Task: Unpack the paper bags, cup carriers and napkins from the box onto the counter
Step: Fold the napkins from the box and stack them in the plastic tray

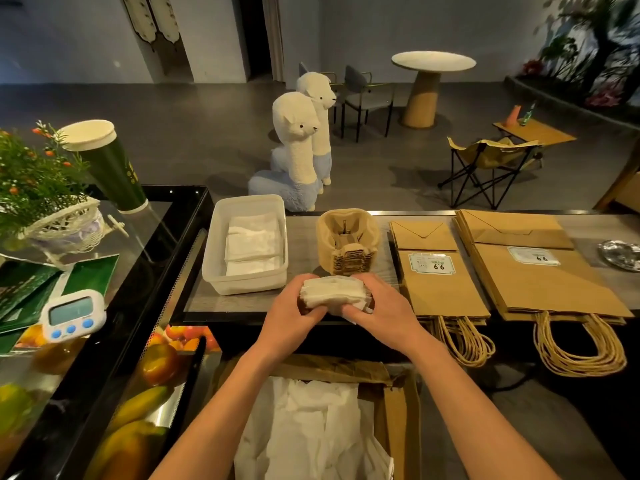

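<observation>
Grasping a napkin stack (334,293), left hand (294,308) and right hand (384,306) share the grip; paper bags (441,282), cup carriers (348,242) lie unpacked; box (398,410) seemingly holds more.

You can read only one number here: 9.9. It stands on the left label (431,264), a white one with a dark border, stuck on the top of the small bags (446,292). From where you stand it is upside down, with the dot high between the digits. The same 9.9, also upside down, stands on the right label (533,256), on the top of the large bags (540,289). The finer print above each number is too small to read. The timer (71,315) screen, the yellow marks on the green cup (114,168) and the pale print on the green leaflets (27,289) are too blurred to read.
</observation>
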